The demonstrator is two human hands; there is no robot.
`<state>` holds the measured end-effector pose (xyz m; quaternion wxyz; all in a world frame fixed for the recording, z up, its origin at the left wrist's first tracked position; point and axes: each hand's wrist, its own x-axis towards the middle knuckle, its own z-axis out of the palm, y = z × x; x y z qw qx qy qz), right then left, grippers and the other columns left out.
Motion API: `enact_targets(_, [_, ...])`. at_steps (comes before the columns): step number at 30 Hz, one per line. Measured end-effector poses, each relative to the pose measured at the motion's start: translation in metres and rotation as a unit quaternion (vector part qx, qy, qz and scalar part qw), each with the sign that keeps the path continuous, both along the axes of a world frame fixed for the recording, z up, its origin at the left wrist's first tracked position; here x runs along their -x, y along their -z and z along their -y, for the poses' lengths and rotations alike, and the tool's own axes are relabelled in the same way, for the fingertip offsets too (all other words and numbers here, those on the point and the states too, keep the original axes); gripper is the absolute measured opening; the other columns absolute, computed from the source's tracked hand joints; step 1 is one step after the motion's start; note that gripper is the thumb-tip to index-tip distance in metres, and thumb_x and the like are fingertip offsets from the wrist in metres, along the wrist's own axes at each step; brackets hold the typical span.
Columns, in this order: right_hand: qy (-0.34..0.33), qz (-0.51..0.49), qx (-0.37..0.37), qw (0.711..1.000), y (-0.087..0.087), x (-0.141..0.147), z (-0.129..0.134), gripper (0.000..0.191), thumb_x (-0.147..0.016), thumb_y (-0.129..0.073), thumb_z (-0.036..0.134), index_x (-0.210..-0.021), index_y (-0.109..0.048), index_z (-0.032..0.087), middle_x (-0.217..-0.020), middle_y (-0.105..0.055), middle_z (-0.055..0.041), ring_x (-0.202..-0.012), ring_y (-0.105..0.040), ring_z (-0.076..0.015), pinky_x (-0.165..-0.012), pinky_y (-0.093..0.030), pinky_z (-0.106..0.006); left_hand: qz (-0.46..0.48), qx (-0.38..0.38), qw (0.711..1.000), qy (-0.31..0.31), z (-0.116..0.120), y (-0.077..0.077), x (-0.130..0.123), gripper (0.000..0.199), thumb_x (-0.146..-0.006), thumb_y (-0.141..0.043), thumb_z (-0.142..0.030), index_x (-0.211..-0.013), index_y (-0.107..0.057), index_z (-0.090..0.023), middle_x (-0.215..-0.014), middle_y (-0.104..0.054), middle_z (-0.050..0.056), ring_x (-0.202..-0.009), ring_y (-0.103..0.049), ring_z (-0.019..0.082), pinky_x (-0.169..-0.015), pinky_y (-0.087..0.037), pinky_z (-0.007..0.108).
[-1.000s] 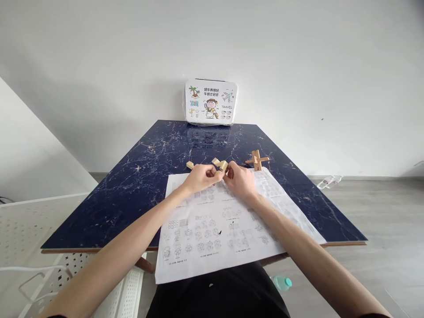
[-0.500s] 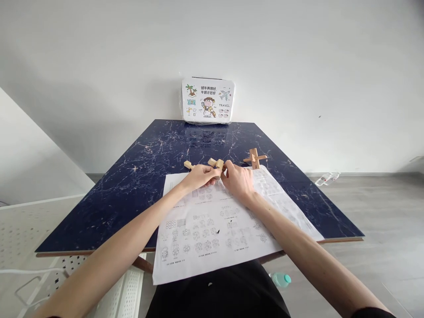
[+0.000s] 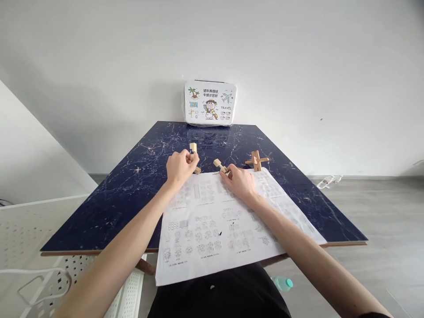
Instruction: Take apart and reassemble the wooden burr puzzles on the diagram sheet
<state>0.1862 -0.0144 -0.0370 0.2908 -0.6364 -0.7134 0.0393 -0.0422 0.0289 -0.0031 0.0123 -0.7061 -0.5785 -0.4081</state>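
My left hand [image 3: 180,167] is closed round a light wooden piece [image 3: 193,147] that sticks up above the fingers. Just under those fingertips, another wooden piece [image 3: 197,170] lies at the paper's top edge. My right hand [image 3: 241,180] pinches a notched wooden piece [image 3: 218,164], its pale end pointing away to the upper left. Right of that hand stands a cross-shaped wooden assembly [image 3: 256,160]. Beneath both wrists spreads a printed sheet [image 3: 205,221] with rows of small diagrams.
The dark blue marbled table [image 3: 132,176] reaches back to the wall. A white case [image 3: 210,102] with cartoon prints stands at its far edge. A bottle [image 3: 283,283] lies on the floor below; a white perforated surface [image 3: 20,234] is at left.
My left hand has moved left and away from my right hand, and now holds an upright wooden piece. My right hand stays in nearly the same place. The view has shifted slightly.
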Motion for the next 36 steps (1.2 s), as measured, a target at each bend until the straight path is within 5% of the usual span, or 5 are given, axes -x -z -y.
enact_targets(5, [-0.002,0.000,-0.002,1.000,0.001,-0.001,-0.001,0.028,-0.101,-0.062,0.046,-0.086,-0.055,0.023,-0.077,-0.073,-0.0045,-0.064,-0.061,-0.0204,-0.057,-0.025,-0.030,-0.109,0.004,0.990,-0.090,-0.015,0.011,0.019,0.035,-0.088,-0.064,-0.038,-0.057,-0.059,-0.021,-0.093,-0.069,0.016,-0.107,-0.059,0.040,-0.091,-0.046,0.054])
enact_targets(19, [-0.007,-0.006,0.004,1.000,0.000,0.000,0.000,0.027,-0.100,-0.061,0.045,-0.085,-0.055,0.023,-0.075,-0.073,-0.0041,-0.062,-0.060,-0.0197,-0.055,-0.026,-0.030,-0.166,0.016,0.979,-0.121,-0.020,0.014,0.036,0.036,-0.088,-0.061,-0.046,-0.073,-0.078,-0.019,-0.107,-0.064,0.021,-0.115,-0.051,0.045,-0.098,-0.044,0.062])
enact_targets(29, [-0.019,-0.010,0.011,1.000,0.000,0.000,0.000,0.028,-0.100,-0.061,0.045,-0.083,-0.054,0.024,-0.074,-0.071,-0.0043,-0.062,-0.059,-0.0200,-0.056,-0.026,-0.030,-0.171,0.006,0.984,0.048,-0.014,0.014,0.018,0.045,-0.095,-0.062,-0.042,-0.055,-0.058,-0.022,-0.108,-0.063,0.016,-0.118,-0.049,0.038,-0.100,-0.046,0.055])
enact_targets(36, [-0.037,0.005,-0.001,0.999,-0.002,0.000,0.002,0.031,-0.098,-0.061,0.045,-0.078,-0.051,0.024,-0.069,-0.066,-0.0030,-0.057,-0.051,-0.0170,-0.056,-0.024,-0.030,-0.196,-0.012,0.962,0.190,-0.007,0.009,0.011,0.053,-0.097,-0.062,-0.039,-0.050,-0.045,-0.021,-0.109,-0.066,0.011,-0.117,-0.053,0.031,-0.101,-0.044,0.050])
